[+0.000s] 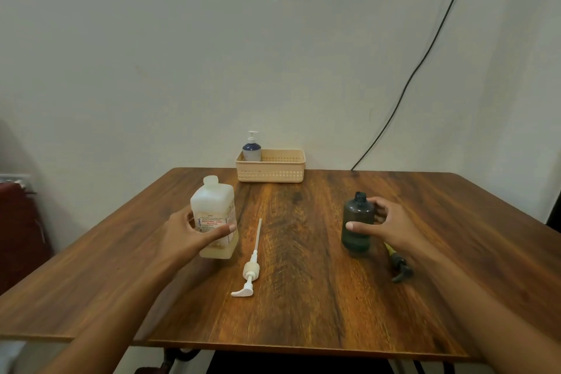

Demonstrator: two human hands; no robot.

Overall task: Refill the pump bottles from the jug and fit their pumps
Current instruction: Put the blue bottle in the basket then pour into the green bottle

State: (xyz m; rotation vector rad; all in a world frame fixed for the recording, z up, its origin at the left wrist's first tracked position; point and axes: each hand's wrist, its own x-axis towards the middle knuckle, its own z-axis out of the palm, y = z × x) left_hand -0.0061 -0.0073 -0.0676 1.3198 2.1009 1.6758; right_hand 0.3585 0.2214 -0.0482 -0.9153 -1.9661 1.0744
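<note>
From the head camera, a wooden table point(303, 297) stands against a pale wall, and both bare arms reach forward over it. The left hand point(188, 235) wraps around the lower body of a translucent white jug point(214, 215), thumb across the front label and fingers behind; the jug stands upright left of centre, its top uncapped, with a shallow layer of yellowish liquid at the bottom. The right hand point(384, 223) closes around a dark, smoky bottle point(357, 222) that stands upright right of centre with its neck open; the thumb lies across the front and the fingers curl round the far side. Between the two containers a white pump point(250, 272) lies flat on the table, its dip tube pointing away toward the wall and its spout toward the near edge. Just right of the dark bottle, partly under the right wrist, a dark pump point(399, 267) with a yellowish tube lies on the wood. At the far edge sits a beige basket point(273, 174), and a blue and white pump bottle point(251, 150) stands upright in its left end, pump fitted.
</note>
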